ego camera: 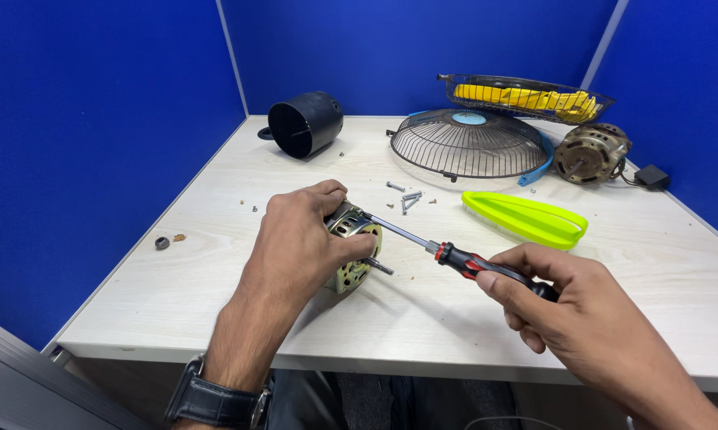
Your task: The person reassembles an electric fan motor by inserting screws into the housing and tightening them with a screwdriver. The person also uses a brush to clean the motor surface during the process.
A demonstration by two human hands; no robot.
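Observation:
My left hand (299,239) grips a small brass-coloured fan motor (355,253) lying on its side on the pale wooden table (215,263); its steel shaft sticks out toward the right. My right hand (570,306) holds a screwdriver (454,256) with a red and black handle. The screwdriver's shaft runs up and left, and its tip rests on the motor's upper edge by my left fingers.
Loose screws (406,197) lie behind the motor. Farther back stand a black cylindrical housing (305,123), a wire fan guard (469,143), a second guard holding yellow blades (526,97), another motor (590,151) and a black adapter (652,176). A lime-green blade (526,219) lies at right. A small ring (162,243) sits near the left edge.

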